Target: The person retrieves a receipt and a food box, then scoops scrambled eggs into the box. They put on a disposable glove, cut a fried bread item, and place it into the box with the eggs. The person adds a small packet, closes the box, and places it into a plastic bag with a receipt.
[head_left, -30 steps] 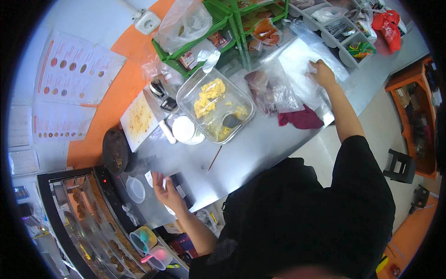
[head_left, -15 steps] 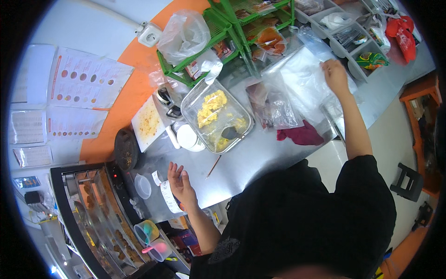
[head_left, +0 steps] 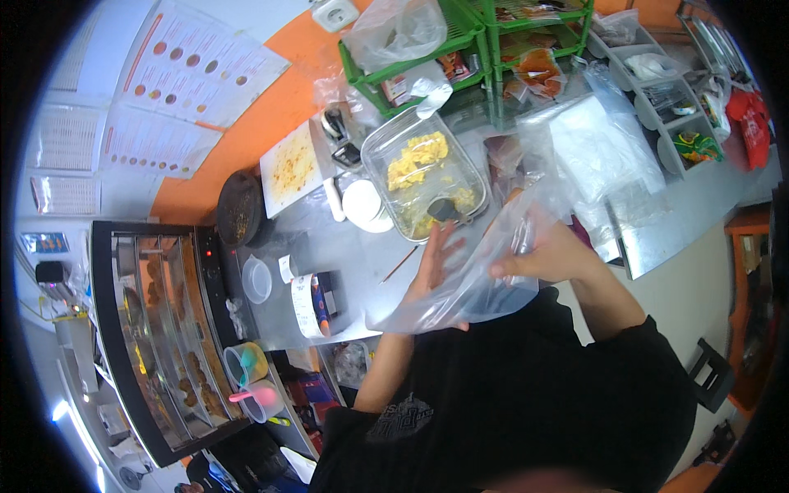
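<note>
A clear plastic bag (head_left: 472, 287) hangs in front of me, above the near edge of the steel table. My right hand (head_left: 555, 255) is closed on it near its right end, thumb lying along the film. At the bag's left part is my left hand (head_left: 431, 267), fingers stretched out and apart; the film covers some of it, and I cannot tell whether the hand is inside or behind. Just beyond stands a clear rectangular container (head_left: 472, 164) with yellow scrambled-egg-like food (head_left: 417, 160) and a dark spoon-like utensil (head_left: 442, 210) in it.
A stack of clear bags (head_left: 604, 148) lies at the right, beside a grey divided organizer (head_left: 649, 107). Green racks (head_left: 460, 45) stand at the back. Leftward are a white cutting board (head_left: 289, 171), a stone mortar (head_left: 239, 209), a small box (head_left: 316, 304) and a glass display case (head_left: 164, 329).
My right hand has come back from the bag stack at the right, now holding a clear bag. My left hand has moved right from beside the small box to meet it. The view has shifted.
</note>
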